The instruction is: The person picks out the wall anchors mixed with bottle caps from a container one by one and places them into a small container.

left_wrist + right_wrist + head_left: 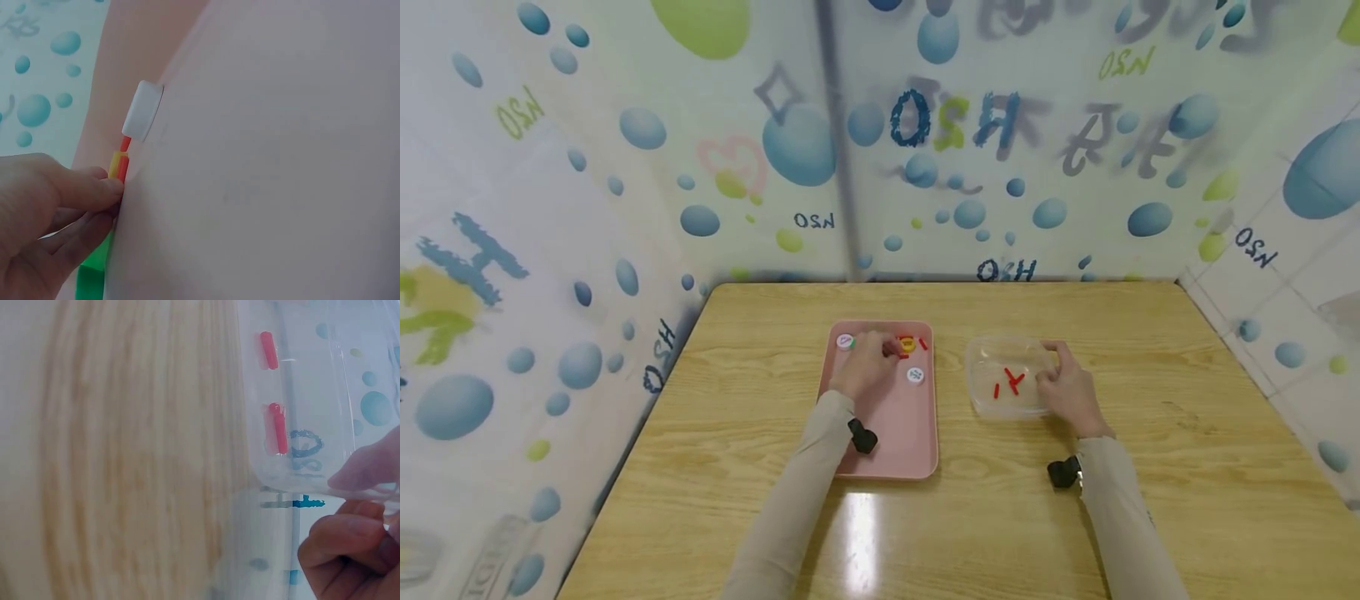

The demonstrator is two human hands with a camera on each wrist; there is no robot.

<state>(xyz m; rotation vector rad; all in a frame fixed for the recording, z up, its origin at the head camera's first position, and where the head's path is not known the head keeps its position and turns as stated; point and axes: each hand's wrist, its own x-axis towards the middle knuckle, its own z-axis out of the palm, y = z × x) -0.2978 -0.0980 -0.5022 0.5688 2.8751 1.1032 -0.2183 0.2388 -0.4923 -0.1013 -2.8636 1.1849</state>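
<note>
On the left, my left hand [867, 360] reaches into the far part of a pink tray [895, 433]. Its thumb and fingertips pinch at a small red stick [123, 167], beside a yellow disc [907, 343]; the fingers partly hide the contact. Other red sticks [923, 343] lie around this disc. A white cap [915, 376] sits nearer me, and another white disc [846, 342] is at the far left corner. Over on the right, my right hand [1069, 390] grips the rim of a clear plastic container [985, 408], thumb inside the wall. Several red sticks [1015, 382] lie in it.
The tray and container stand side by side on a wooden table [1000, 517], a gap between them. A green piece [91, 282] shows below the left fingers in the left wrist view. Patterned walls [940, 208] border the table's far edge and sides.
</note>
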